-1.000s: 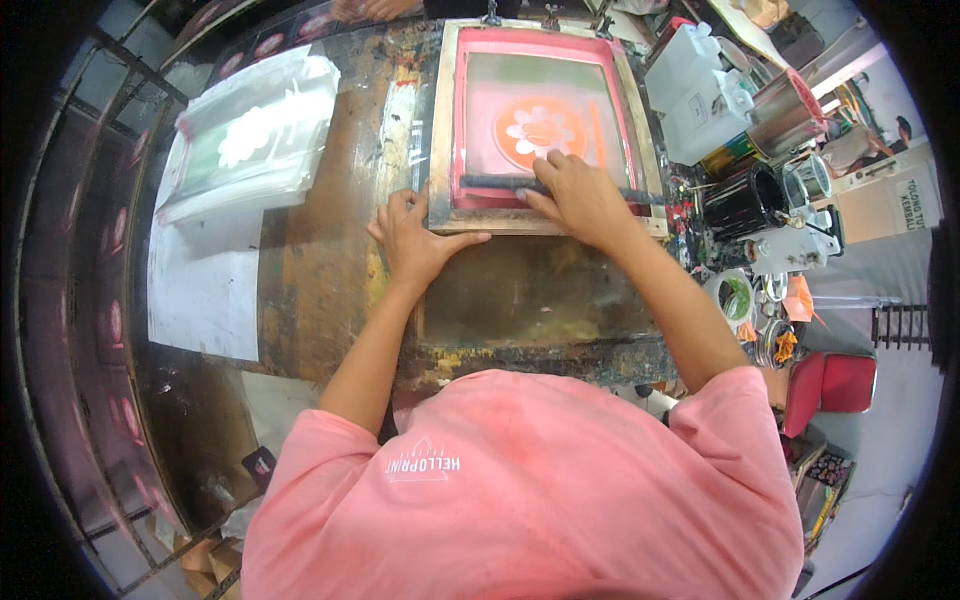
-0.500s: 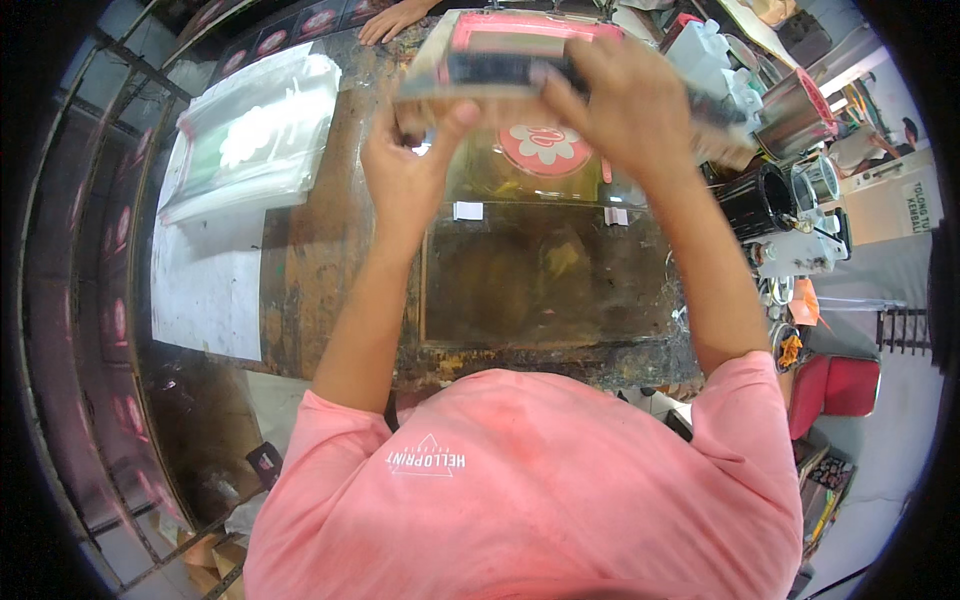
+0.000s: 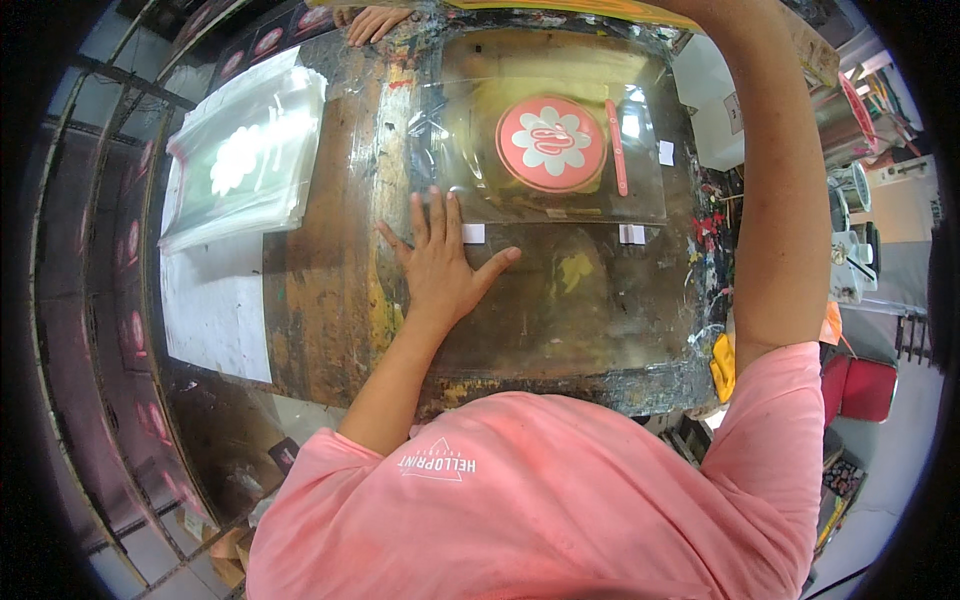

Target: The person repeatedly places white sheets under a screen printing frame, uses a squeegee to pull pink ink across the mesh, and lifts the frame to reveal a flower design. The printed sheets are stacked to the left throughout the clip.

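My left hand point(image 3: 440, 255) lies open on the stained work board point(image 3: 520, 320), its fingers spread. The fingertips come close to the near left corner of a clear plastic sheet point(image 3: 640, 208). That sheet carries a round pink print point(image 3: 508, 150) with a white flower shape, and a narrow pink strip point(image 3: 616, 150) beside it. On the right my forearm point(image 3: 785, 180) stretches up past the top edge, where the right hand is cut off. Close to where that arm leaves the picture, the yellow edge of a frame point(image 3: 570, 17) crosses the top.
Stacked clear printed bags point(image 3: 250, 150) lie on white paper point(image 3: 215, 320) at the left. Another person's hand point(image 3: 378, 24) rests at the far left table edge. Two small white tabs point(image 3: 474, 234) line the sheet's near edge. Containers point(image 3: 850, 185) crowd the right side, near a red chair point(image 3: 865, 388).
Both hands were on a blurred, wood-edged bar over the pink-bordered screen. My left hand has come down onto the board; the right has gone up out of view. The printed sheet is now uncovered.
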A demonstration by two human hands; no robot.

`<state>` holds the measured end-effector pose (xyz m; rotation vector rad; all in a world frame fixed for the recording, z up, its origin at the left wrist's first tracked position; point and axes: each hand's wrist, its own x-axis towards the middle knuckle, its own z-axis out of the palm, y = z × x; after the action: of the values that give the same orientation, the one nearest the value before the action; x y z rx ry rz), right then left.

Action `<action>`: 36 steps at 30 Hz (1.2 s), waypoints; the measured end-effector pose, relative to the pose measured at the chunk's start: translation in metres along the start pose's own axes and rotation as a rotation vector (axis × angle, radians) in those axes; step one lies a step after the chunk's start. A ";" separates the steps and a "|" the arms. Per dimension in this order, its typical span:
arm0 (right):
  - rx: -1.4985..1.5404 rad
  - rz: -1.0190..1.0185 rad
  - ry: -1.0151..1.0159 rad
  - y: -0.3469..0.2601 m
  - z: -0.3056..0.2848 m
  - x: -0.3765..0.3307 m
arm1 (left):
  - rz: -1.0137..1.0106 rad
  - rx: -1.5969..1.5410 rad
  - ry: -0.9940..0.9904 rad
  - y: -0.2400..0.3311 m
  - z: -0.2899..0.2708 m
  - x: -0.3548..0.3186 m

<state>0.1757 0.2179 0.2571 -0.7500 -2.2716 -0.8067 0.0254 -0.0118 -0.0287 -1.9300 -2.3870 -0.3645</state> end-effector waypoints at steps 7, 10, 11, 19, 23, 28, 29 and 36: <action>0.212 0.187 -0.086 0.003 -0.012 0.005 | -0.013 -0.545 0.363 -0.001 -0.061 0.081; 0.312 0.284 -0.239 -0.003 -0.026 0.004 | -0.107 -0.605 0.435 -0.052 -0.092 0.109; 0.355 0.317 -0.306 -0.005 -0.029 0.004 | -0.197 -0.686 0.412 -0.075 -0.103 0.116; 0.278 0.268 -0.169 -0.024 -0.029 0.002 | -0.246 -0.185 0.515 -0.279 -0.143 0.135; 0.278 0.281 -0.080 -0.026 -0.028 -0.002 | -0.338 -0.317 0.584 -0.351 -0.125 0.149; 0.273 0.246 -0.095 -0.019 -0.021 -0.003 | -0.454 0.245 0.727 -0.340 -0.113 0.127; 0.277 0.230 -0.086 -0.018 -0.021 -0.002 | -0.334 0.145 0.712 -0.325 -0.110 0.114; 0.228 0.256 -0.006 -0.033 -0.030 0.006 | -0.032 0.236 0.313 -0.238 -0.077 0.068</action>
<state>0.1602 0.1772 0.2685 -0.9109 -2.1680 -0.4196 -0.2284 -0.0088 0.0230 -1.6042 -2.1533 -0.3396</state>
